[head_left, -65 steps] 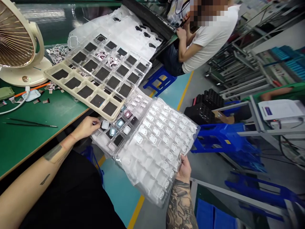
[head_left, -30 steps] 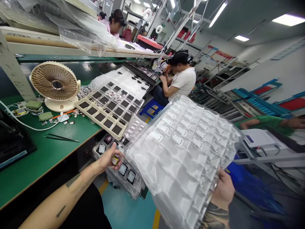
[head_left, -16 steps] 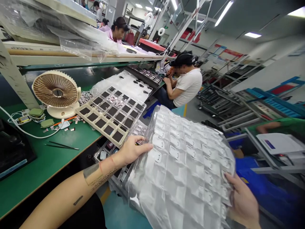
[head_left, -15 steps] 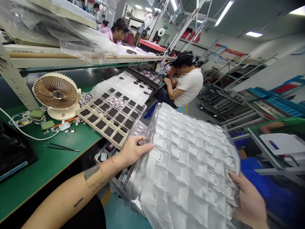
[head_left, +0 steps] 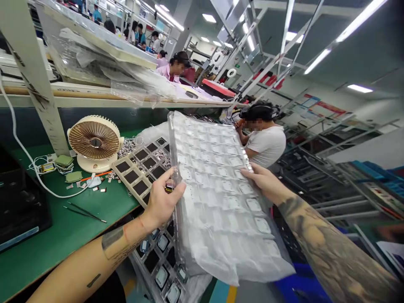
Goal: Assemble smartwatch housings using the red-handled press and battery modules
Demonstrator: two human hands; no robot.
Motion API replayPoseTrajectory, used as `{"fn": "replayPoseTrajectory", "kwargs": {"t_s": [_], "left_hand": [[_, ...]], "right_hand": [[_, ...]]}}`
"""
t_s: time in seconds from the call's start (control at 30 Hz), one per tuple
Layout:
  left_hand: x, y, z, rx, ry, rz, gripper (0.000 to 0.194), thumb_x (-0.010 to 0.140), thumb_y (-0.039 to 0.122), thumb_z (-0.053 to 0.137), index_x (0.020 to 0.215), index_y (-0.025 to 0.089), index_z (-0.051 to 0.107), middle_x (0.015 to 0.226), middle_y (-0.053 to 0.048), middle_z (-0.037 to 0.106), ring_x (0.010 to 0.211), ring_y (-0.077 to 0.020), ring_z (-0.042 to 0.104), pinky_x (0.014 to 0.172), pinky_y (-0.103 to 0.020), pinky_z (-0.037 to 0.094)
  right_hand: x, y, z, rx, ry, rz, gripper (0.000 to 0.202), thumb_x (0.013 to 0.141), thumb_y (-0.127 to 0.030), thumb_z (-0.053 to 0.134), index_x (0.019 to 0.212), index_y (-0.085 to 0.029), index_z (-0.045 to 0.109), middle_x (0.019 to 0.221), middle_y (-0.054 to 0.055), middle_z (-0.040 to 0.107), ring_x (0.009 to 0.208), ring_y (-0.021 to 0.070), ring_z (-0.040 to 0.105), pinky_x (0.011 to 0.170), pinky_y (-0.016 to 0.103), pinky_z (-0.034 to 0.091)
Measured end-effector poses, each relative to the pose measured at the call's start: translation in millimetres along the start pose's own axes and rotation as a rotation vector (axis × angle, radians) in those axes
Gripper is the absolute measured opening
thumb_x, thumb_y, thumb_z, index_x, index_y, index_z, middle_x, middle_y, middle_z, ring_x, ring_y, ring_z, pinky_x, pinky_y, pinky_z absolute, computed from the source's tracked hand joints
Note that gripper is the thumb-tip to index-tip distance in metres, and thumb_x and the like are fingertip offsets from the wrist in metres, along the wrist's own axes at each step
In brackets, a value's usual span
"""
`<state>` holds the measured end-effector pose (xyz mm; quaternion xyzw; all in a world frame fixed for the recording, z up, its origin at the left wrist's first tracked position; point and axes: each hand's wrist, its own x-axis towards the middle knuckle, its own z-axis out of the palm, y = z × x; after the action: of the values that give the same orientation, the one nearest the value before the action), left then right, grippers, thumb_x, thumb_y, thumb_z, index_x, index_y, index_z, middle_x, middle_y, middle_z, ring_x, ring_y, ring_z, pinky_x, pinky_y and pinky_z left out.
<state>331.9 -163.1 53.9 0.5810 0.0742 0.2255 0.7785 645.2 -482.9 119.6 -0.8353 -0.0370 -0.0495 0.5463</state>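
Observation:
A large clear plastic tray, covered by a thin white sheet, hangs tilted in the air between my hands. Rounded square parts show through its pockets. My left hand grips its left edge, thumb on top. At the upper right edge, my right hand is closed on the tray. Below it lies another tray with rounded parts in its pockets. Partly hidden behind the held tray, a cream tray with dark squares rests on the bench.
On the green bench stand a cream fan and black tweezers, near small green pouches. A person in a white shirt sits beyond the tray. Plastic film hangs from the shelf above.
The covered tray has moved up and left with both hands, now hiding more of the bench trays. More of the right forearm shows, and the loaded tray underneath is more exposed.

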Motion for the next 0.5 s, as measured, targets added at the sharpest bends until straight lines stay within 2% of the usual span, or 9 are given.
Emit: {"fn": "replayPoseTrajectory", "kwargs": {"t_s": [0.1, 0.2, 0.27, 0.37, 0.5], "left_hand": [[2.1, -8.5, -0.1, 0.039, 0.027, -0.006, 0.070, 0.097, 0.049, 0.079, 0.158, 0.015, 0.068, 0.120, -0.010, 0.084, 0.111, -0.0290, 0.076, 0.106, -0.039, 0.060], [10.3, -17.4, -1.2, -0.003, 0.044, -0.009, 0.070, 0.099, 0.053, 0.079, 0.159, 0.017, 0.068, 0.123, -0.010, 0.084, 0.109, -0.0280, 0.075, 0.106, -0.039, 0.060], [19.5, -23.1, -2.3, -0.046, 0.051, -0.064, 0.077, 0.097, 0.057, 0.082, 0.162, 0.018, 0.066, 0.118, -0.011, 0.085, 0.102, -0.0277, 0.075, 0.098, -0.039, 0.062], [34.8, -30.1, -1.6, -0.111, 0.053, -0.170, 0.093, 0.091, 0.060, 0.089, 0.168, 0.016, 0.059, 0.098, -0.009, 0.083, 0.085, -0.0246, 0.073, 0.081, -0.035, 0.062], [52.8, -33.9, 2.4, -0.164, 0.037, -0.203, 0.102, 0.092, 0.056, 0.089, 0.175, 0.012, 0.048, 0.073, 0.001, 0.073, 0.058, -0.0154, 0.060, 0.060, -0.027, 0.053]], "right_hand": [[35.3, -11.9, 57.6, -0.196, -0.154, 0.022, 0.031, 0.090, -0.017, 0.091, 0.120, -0.012, 0.082, 0.096, 0.005, 0.081, 0.080, 0.0160, 0.071, 0.082, 0.034, 0.063], [60.0, -27.3, 99.6, -0.351, -0.204, -0.018, 0.027, 0.104, -0.033, 0.083, 0.123, -0.015, 0.076, 0.107, 0.003, 0.077, 0.089, 0.0163, 0.073, 0.086, 0.035, 0.066], [74.3, -40.4, 121.3, -0.446, -0.225, -0.044, 0.032, 0.107, -0.040, 0.079, 0.127, -0.015, 0.074, 0.120, 0.006, 0.076, 0.103, 0.0208, 0.075, 0.092, 0.040, 0.068], [91.7, -61.1, 149.9, -0.586, -0.244, -0.070, 0.039, 0.108, -0.044, 0.077, 0.135, -0.016, 0.072, 0.135, 0.009, 0.073, 0.119, 0.0260, 0.074, 0.102, 0.047, 0.067], [99.1, -77.7, 188.2, -0.731, -0.276, -0.098, 0.044, 0.109, -0.046, 0.075, 0.142, -0.019, 0.069, 0.145, 0.012, 0.070, 0.126, 0.0275, 0.072, 0.107, 0.050, 0.065]]}}
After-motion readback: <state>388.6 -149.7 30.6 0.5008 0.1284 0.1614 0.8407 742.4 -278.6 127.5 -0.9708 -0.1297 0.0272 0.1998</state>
